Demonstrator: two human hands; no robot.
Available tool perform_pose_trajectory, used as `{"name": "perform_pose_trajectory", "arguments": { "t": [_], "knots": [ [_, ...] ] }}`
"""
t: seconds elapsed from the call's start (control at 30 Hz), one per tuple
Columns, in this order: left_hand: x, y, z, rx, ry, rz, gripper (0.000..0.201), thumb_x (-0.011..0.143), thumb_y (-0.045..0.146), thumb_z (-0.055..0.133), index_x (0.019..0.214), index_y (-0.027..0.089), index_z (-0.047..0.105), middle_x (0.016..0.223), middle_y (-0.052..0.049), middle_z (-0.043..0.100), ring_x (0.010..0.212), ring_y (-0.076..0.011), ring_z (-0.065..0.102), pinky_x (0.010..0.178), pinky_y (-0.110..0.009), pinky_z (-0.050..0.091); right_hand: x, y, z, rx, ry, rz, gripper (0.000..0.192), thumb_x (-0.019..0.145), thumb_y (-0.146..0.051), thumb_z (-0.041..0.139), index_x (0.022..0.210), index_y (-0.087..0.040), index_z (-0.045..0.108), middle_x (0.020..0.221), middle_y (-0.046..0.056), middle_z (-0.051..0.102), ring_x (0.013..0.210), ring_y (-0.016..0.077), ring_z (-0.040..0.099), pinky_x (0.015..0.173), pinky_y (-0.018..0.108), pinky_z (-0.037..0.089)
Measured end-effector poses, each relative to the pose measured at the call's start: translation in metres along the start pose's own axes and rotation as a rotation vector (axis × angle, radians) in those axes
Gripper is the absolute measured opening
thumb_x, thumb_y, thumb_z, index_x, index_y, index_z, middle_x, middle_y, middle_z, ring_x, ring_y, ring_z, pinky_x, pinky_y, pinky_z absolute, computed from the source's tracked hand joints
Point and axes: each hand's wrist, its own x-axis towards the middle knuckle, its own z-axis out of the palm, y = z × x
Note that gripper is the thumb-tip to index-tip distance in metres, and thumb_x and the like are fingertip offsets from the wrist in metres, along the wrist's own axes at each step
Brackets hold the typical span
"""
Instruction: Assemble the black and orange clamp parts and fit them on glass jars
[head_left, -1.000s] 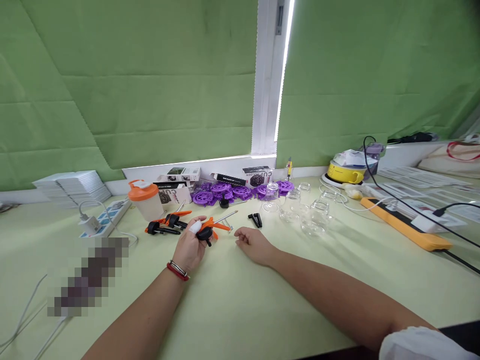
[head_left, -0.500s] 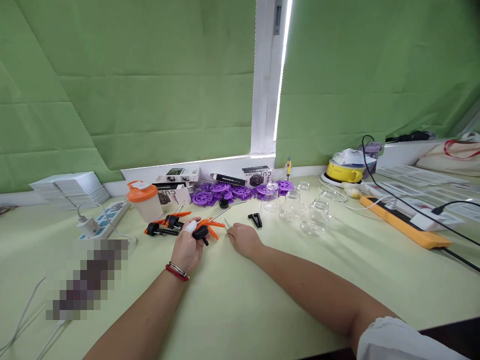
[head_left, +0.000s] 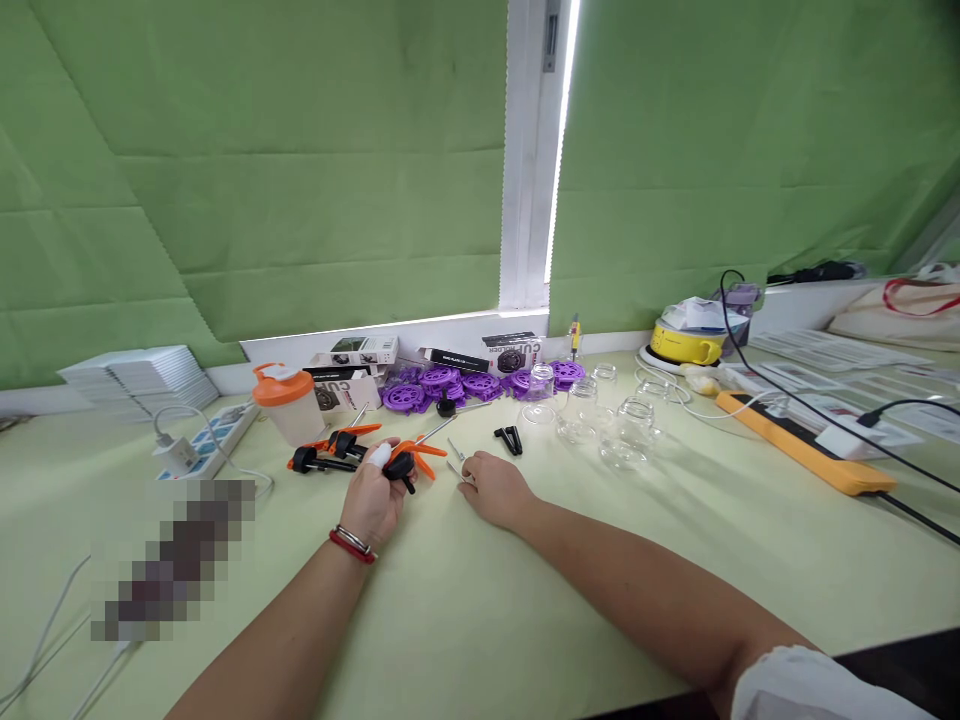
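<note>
My left hand (head_left: 373, 498) grips an orange and black clamp tool (head_left: 411, 459) with a thin metal rod sticking out toward the back right. A white bandage wraps one finger, and a red and silver bracelet sits on the wrist. My right hand (head_left: 495, 487) lies on the pale green table (head_left: 480, 600), its fingertips pinching a small metal piece (head_left: 455, 465) just right of the clamp. Two more orange and black clamps (head_left: 330, 450) lie just left of my left hand. A small black clip (head_left: 510, 439) rests behind my right hand.
Purple plastic wheels (head_left: 450, 383) and small boxes line the back by the window. Several clear glass jars (head_left: 600, 420) stand at centre right. An orange-lidded shaker (head_left: 286, 402), a power strip (head_left: 202, 440), stacked white booklets, a yellow device (head_left: 688, 345) and an orange strip with cables also occupy the table.
My right hand slid left toward the clamp and closed its fingertips on the small metal piece. My left hand kept hold of the clamp, shifting only slightly.
</note>
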Motion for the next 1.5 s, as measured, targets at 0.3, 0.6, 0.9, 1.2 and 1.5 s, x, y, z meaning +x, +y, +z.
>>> {"name": "perform_pose_trajectory", "arguments": {
  "t": [0.3,0.6,0.9,1.2,1.5],
  "knots": [
    [-0.002,-0.002,0.0,0.009,-0.052,-0.026,0.019,0.078,0.027,0.054,0.094,0.016,0.053,0.069,-0.002,0.059,0.056,-0.0132,0.056,0.055,-0.027,0.046,0.002,0.003,-0.012,-0.041,-0.131,0.003,0.014,0.08,-0.018,0.046,0.077,-0.016,0.059,0.079,0.007,0.061,0.07,0.0157,0.052,0.055,0.025,0.029],
    [-0.01,-0.002,0.011,-0.013,-0.17,-0.134,0.017,0.082,0.027,0.052,0.09,0.014,0.058,0.076,-0.005,0.06,0.058,-0.0116,0.053,0.057,-0.027,0.045,-0.01,-0.007,-0.059,0.258,-0.14,-0.194,0.008,0.074,-0.015,0.051,0.071,-0.016,0.057,0.069,0.002,0.058,0.056,0.0091,0.044,0.051,0.021,0.03],
    [-0.032,-0.006,0.025,0.026,-0.381,-0.326,0.025,0.082,0.036,0.054,0.094,0.014,0.059,0.078,-0.006,0.058,0.059,-0.0134,0.053,0.057,-0.028,0.043,-0.002,-0.015,-0.053,0.88,0.222,-0.093,0.015,0.075,-0.028,0.056,0.086,-0.018,0.058,0.07,0.0,0.057,0.057,0.0099,0.053,0.054,0.023,0.044],
    [-0.044,-0.005,0.032,0.047,-0.512,-0.404,0.028,0.081,0.035,0.057,0.094,0.01,0.06,0.08,-0.008,0.057,0.064,-0.0142,0.052,0.056,-0.028,0.041,-0.001,-0.022,-0.052,1.063,0.328,-0.018,0.009,0.07,-0.025,0.059,0.074,-0.017,0.057,0.057,-0.003,0.055,0.05,0.0086,0.052,0.051,0.022,0.045],
    [-0.045,-0.013,0.031,0.036,-0.564,-0.398,0.023,0.08,0.033,0.059,0.089,0.012,0.061,0.08,-0.006,0.054,0.066,-0.0142,0.049,0.054,-0.028,0.043,-0.001,-0.031,-0.032,1.266,0.267,0.146,0.012,0.07,-0.026,0.058,0.077,-0.018,0.052,0.051,-0.005,0.056,0.043,0.0092,0.053,0.046,0.022,0.048]
  ]
}}
